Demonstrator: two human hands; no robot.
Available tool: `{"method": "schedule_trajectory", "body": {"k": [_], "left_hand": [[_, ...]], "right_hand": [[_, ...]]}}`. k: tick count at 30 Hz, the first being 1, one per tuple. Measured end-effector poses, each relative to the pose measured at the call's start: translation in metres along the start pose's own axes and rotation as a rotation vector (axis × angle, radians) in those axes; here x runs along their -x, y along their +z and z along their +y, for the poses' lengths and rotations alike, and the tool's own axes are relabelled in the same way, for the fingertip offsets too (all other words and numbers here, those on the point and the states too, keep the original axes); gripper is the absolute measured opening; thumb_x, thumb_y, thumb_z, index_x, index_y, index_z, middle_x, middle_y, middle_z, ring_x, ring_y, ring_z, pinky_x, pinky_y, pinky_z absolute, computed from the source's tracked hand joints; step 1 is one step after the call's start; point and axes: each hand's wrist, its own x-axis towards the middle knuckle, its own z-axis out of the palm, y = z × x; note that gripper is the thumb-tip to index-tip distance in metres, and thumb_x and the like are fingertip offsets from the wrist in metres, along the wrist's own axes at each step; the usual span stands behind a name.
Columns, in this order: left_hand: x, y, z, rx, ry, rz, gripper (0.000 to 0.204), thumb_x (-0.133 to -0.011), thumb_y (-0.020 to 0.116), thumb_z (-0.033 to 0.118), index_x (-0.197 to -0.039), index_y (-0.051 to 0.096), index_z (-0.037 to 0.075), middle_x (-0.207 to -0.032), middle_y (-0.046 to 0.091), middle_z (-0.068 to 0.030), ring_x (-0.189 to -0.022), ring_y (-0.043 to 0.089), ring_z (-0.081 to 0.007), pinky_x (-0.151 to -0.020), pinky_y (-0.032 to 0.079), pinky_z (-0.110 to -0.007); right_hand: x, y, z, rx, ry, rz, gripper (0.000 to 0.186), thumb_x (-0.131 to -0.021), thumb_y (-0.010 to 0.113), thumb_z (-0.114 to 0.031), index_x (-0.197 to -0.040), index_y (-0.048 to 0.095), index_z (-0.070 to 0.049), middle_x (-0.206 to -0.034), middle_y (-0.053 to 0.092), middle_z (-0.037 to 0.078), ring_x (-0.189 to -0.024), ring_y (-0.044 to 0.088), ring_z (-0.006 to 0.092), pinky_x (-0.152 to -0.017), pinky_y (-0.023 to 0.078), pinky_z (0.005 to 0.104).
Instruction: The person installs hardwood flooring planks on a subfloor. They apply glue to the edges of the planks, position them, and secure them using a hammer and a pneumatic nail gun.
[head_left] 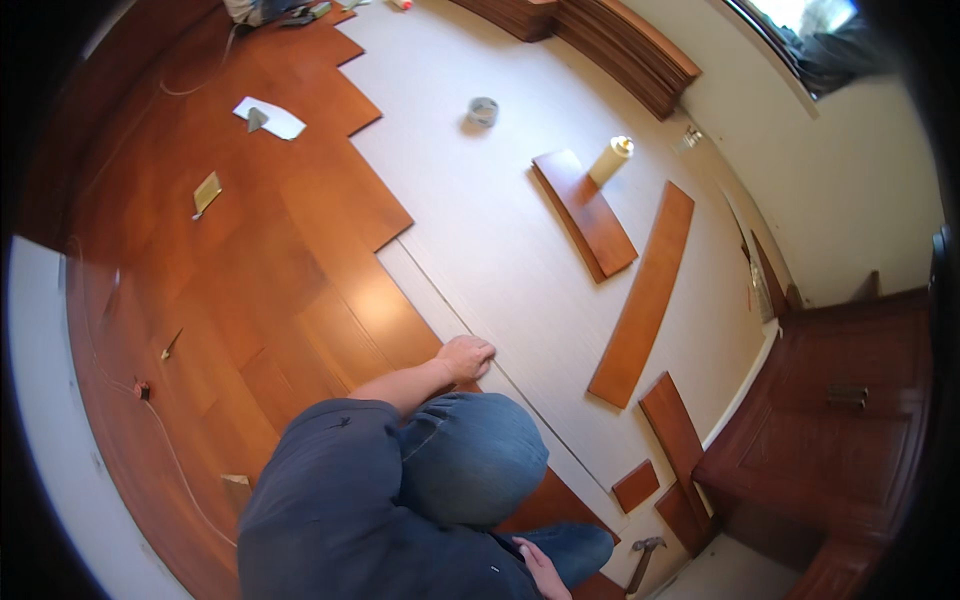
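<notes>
My left hand (467, 358) is down at the exposed edge of the laid wooden floorboards (370, 300), just in front of my bent knee. Its fingers are curled, and whatever lies under them is hidden. A thin dark line runs along the pale underlay (540, 270) past this hand. My right hand (542, 570) lies by my thigh at the bottom of the picture, its visible fingers stretched out and only partly in view. Nearest to it is a claw hammer (645, 562) on the floor to its right.
Loose boards (645, 300), a short offcut (635, 486) and a glue bottle (612, 160) on a board pair (585, 215) lie to the right. A tape roll (482, 111) sits farther off. Stacked planks (630, 50) line the wall beyond; a dark cabinet (830, 400) stands right.
</notes>
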Motion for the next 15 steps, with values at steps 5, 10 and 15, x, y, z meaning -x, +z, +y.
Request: {"method": "schedule_trajectory", "body": {"k": [5, 10, 15], "left_hand": [[0.003, 0.002, -0.013, -0.050, 0.042, 0.002, 0.011, -0.089, 0.063, 0.021, -0.094, 0.066, 0.011, -0.093, 0.071, -0.0095, -0.094, 0.070, -0.0302, -0.085, 0.057, -0.044], [0.001, -0.002, -0.009, -0.008, 0.035, 0.016, 0.011, -0.089, 0.063, 0.021, -0.094, 0.066, 0.012, -0.092, 0.071, -0.0095, -0.093, 0.070, -0.0309, -0.085, 0.057, -0.045], [0.005, -0.007, -0.013, -0.031, 0.032, -0.005, 0.011, -0.090, 0.063, 0.022, -0.095, 0.065, 0.013, -0.092, 0.071, -0.0097, -0.094, 0.070, -0.0313, -0.086, 0.056, -0.046]], "right_hand": [[0.053, 0.006, -0.051, -0.183, 0.088, 0.073, 0.064, -0.101, 0.074, -0.030, -0.153, 0.052, 0.001, -0.146, 0.060, 0.014, -0.136, 0.053, 0.0184, -0.116, 0.042, 0.0368], [0.071, -0.039, 0.050, -0.228, 0.075, -0.063, 0.064, -0.098, 0.076, -0.025, -0.153, 0.051, -0.003, -0.144, 0.059, 0.014, -0.134, 0.053, 0.0193, -0.116, 0.039, 0.0361], [0.064, -0.080, 0.145, -0.452, 0.437, 0.082, 0.069, -0.093, 0.079, -0.029, -0.151, 0.048, -0.008, -0.146, 0.053, 0.014, -0.137, 0.045, 0.0184, -0.120, 0.029, 0.0386]]}}
